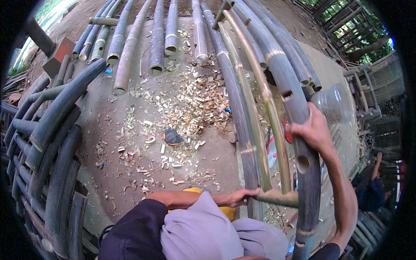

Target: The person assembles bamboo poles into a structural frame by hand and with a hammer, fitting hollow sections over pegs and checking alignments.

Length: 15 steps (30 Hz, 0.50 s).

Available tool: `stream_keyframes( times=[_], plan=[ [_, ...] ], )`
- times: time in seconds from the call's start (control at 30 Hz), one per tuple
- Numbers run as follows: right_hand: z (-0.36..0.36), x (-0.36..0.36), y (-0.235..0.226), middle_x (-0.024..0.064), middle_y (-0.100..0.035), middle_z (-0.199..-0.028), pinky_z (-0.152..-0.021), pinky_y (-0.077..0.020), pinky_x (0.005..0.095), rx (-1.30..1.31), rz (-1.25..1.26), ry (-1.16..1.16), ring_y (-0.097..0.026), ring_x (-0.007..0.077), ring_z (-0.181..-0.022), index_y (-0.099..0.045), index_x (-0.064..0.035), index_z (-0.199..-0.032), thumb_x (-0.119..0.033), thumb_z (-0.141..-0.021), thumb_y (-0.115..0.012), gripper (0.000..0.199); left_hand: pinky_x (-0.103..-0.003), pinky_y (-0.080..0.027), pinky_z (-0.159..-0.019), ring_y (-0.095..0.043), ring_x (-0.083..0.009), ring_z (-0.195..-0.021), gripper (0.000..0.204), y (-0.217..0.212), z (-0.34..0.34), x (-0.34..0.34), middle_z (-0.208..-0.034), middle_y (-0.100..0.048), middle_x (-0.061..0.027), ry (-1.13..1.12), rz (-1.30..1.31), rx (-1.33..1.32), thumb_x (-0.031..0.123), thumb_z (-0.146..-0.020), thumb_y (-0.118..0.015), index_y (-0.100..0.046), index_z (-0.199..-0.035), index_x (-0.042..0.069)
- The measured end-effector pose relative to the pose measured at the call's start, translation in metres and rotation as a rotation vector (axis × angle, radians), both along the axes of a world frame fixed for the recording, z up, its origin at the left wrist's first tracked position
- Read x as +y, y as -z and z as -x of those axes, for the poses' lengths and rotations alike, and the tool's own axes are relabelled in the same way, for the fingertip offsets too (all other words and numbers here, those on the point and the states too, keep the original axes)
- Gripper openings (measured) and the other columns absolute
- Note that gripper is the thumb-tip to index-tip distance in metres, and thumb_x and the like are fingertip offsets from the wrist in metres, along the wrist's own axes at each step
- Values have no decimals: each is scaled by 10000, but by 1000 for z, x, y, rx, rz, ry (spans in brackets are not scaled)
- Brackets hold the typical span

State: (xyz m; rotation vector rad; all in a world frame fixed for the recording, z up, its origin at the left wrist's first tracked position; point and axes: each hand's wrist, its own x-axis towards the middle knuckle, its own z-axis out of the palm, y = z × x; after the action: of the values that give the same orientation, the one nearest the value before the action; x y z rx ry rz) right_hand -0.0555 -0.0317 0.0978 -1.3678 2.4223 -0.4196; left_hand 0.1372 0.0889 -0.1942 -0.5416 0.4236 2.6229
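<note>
My left hand (238, 197) is closed round the left end of a short bamboo crosspiece (279, 198), near the lower middle. The crosspiece's right end meets a thick dark bamboo pole (307, 186). Higher up on that pole, my right hand (315, 130) grips it, thumb on the near face and fingers hidden behind. Cut holes show in the pole above and below this hand. Left of the pole lie a greenish bamboo length (272, 108), a pale split length (255, 130) and a dark pole (245, 138).
Wood chips (186, 112) litter the ground, with a black and orange tape measure (172, 137) among them. Bamboo poles (156, 52) lie across the far side. Stacked bamboo (56, 151) stands at left. A clear plastic jar (333, 104) is at right; another person (372, 186) is at far right.
</note>
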Motion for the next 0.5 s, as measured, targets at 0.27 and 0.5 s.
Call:
stream_keyframes(
  times=[0.27, 0.5],
  plan=[
    [-22, 24, -11, 259, -343, -1396, -1065, -292, 382, -37, 75, -170, -387, 323, -1284, -182, -24, -1445, -331, -708, -697, 949, -338, -495, -686, -579, -156, -757, 512, -20, 20, -100, -882, -611, -38, -630, 60, -138, 547, -797, -602, -601, -1034, 92],
    [-18, 193, -57, 183, -487, -1231, -904, -428, 378, -726, -98, 414, -540, 266, -1071, -229, 7, -1400, -536, -631, -750, 1075, -367, -500, -641, -585, -198, -683, 575, -33, 47, -152, -796, -607, -64, -653, 91, -174, 593, -712, -656, -610, -1011, 104]
  ],
)
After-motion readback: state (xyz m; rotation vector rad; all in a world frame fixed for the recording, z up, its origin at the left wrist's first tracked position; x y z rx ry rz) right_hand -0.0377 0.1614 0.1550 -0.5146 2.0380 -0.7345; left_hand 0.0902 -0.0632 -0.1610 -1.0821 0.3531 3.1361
